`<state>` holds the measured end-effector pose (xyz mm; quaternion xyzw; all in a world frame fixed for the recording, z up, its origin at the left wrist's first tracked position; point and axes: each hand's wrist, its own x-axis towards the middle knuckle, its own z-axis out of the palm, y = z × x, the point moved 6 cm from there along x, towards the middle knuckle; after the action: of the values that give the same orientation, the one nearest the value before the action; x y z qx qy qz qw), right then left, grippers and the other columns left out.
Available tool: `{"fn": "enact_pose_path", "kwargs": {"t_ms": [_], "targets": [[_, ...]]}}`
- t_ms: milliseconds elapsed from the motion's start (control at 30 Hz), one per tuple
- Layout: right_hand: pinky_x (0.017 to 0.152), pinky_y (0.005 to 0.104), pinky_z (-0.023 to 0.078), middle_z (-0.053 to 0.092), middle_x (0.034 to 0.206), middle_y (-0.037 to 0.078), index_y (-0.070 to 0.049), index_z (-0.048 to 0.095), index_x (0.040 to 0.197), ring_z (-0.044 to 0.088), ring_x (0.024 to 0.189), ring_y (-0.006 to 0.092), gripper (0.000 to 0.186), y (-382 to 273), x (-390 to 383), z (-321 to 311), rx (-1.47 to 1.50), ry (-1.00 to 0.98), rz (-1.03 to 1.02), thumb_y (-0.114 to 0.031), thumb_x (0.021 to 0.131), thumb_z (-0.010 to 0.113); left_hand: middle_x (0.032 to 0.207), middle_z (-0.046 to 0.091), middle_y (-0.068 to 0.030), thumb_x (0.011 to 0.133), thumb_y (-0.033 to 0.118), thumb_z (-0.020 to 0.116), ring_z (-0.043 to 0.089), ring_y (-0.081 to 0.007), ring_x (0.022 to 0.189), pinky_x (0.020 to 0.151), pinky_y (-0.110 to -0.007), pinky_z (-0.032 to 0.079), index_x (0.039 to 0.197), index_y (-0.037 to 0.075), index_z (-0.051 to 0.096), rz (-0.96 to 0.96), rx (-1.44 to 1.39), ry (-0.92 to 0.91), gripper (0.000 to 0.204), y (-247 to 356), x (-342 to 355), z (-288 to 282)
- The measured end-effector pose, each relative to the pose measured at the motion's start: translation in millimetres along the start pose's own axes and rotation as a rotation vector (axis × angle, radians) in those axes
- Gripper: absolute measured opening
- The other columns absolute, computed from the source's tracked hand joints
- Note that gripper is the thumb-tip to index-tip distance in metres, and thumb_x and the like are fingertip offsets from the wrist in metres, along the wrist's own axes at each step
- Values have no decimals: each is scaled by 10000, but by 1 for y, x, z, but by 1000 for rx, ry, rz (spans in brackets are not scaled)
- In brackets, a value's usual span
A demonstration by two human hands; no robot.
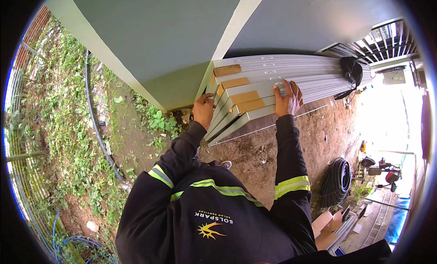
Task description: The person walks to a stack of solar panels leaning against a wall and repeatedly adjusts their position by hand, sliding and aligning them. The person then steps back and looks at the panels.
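Note:
A row of framed panels point(314, 69), silver-edged and probably solar panels, stands on edge, leaning against the grey wall. Brown cardboard corner pieces point(245, 97) cap their near upper corners, and the near ends fan apart slightly. My left hand point(204, 111) is at the left ends of the panels, its fingers curled close to the frame edges; whether they grip anything is hidden. Over the top edges, my right hand point(288, 100) lies on the front panels with thumb and fingers spread.
Against the panels' far end is a black bag point(351, 71). A coil of black hose point(337, 181) lies at the right, near cardboard boxes point(328, 227) and a ladder point(378, 220). On the left, a black pipe point(94, 116) crosses weeds. The grey wall point(154, 41) rises behind.

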<state>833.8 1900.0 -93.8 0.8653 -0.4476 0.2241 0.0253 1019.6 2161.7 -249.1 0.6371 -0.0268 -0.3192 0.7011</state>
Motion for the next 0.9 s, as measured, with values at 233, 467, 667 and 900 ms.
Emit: {"fn": "enact_pose_path", "kwargs": {"t_ms": [233, 467, 667, 900], "targets": [[1220, 562, 268, 601, 1515, 48, -255, 757, 1349, 449, 1473, 302, 535, 1, 0, 1, 23, 14, 5, -551, 904, 766, 794, 538, 33, 942, 425, 851, 470, -89, 683, 617, -269, 356, 922, 111, 641, -285, -274, -127, 378, 38, -7, 20], [1219, 559, 268, 597, 1517, 54, -247, 753, 1354, 443, 1477, 310, 543, 0, 0, 0, 17, 3, 16, -555, 907, 760, 796, 550, 60, 937, 435, 863, 472, -73, 708, 634, -277, 352, 878, 170, 612, -320, -366, -262, 370, 33, 4, 23], [1218, 558, 271, 597, 1513, 64, -242, 757, 1349, 438, 1484, 322, 539, -1, -1, -2, 32, 15, 21, -550, 906, 760, 817, 567, 77, 966, 383, 837, 495, -77, 735, 665, -274, 370, 985, 176, 682, -319, -408, -307, 259, 31, 6, 22], [1212, 565, 289, 603, 1502, 72, -236, 765, 1343, 449, 1478, 330, 535, -2, -2, -3, 29, 24, 23, -541, 903, 764, 869, 628, 70, 965, 350, 835, 539, -87, 774, 673, -280, 378, 999, 192, 693, -355, -410, -296, 215, 36, 5, 20]]}}
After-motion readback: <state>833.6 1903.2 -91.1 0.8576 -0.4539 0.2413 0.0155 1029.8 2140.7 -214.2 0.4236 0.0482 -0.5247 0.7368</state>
